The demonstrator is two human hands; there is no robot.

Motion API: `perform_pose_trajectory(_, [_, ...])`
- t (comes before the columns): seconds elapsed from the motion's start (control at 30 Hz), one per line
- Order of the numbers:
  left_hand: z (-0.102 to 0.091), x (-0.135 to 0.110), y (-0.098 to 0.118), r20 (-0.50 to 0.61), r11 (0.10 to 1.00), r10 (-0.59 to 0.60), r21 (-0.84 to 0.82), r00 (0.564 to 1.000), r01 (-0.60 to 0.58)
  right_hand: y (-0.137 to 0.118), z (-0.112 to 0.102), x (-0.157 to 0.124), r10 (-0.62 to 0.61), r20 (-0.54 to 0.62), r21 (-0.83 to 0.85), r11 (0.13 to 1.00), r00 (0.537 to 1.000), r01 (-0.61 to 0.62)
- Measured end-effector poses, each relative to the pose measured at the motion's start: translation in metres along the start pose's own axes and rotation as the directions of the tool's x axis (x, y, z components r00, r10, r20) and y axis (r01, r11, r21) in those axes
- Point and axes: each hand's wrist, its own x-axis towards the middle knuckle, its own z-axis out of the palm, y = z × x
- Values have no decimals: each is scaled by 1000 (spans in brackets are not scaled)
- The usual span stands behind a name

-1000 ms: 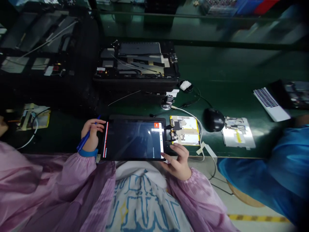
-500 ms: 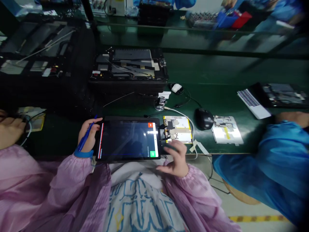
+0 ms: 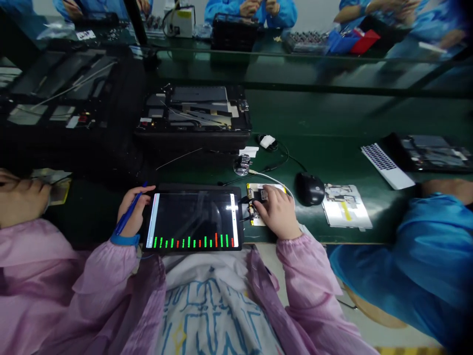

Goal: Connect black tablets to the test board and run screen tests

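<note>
A black tablet (image 3: 194,219) lies at the near edge of the green bench, its screen lit with a row of green and red bars along the bottom. My left hand (image 3: 133,212) rests at the tablet's left edge, fingers closed round a blue pen (image 3: 125,219). My right hand (image 3: 278,212) lies fingers down on a yellow-edged circuit board (image 3: 254,192) just right of the tablet, which is wired to the tablet's side. Most of that board is hidden under my hand.
A black mouse (image 3: 309,189) and a silvery board (image 3: 346,213) lie to the right. An opened tablet chassis (image 3: 194,111) sits behind on a black tray. A person's blue sleeve (image 3: 406,256) is at right, another person's hand (image 3: 20,199) at left. Other people work across the far bench.
My right hand left the tablet's lower right corner and came down on the circuit board. The screen changed from a dark view with coloured buttons to green and red bars. The left hand stayed put.
</note>
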Motion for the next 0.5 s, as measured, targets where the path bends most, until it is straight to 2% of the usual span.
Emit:
perform_pose_trajectory(0.13, [0, 2, 4, 3, 1000, -12, 27, 1000, 12, -3, -5, 2, -51, 59, -46, 997, 997, 54])
perform_pose_trajectory(0.23, [-1, 3, 5, 2, 999, -2, 51, 1000, 2, -2, -5, 2, -53, 47, -10, 999, 998, 53])
perform_pose_trajectory(0.37, [-3, 3, 4, 11, 998, 7, 64, 1000, -8, 3, -6, 1, -44, -19, 140, 989, 999, 46])
perform_pose_trajectory(0.43, [-3, 3, 4, 19, 998, 8, 59, 1000, -9, 7, -10, 2, -104, -4, 236, 966, 995, 102])
perform_pose_trajectory(0.5, [-3, 2, 4, 19, 998, 8, 56, 1000, -9, 11, -15, 8, -210, 71, 314, 933, 975, 178])
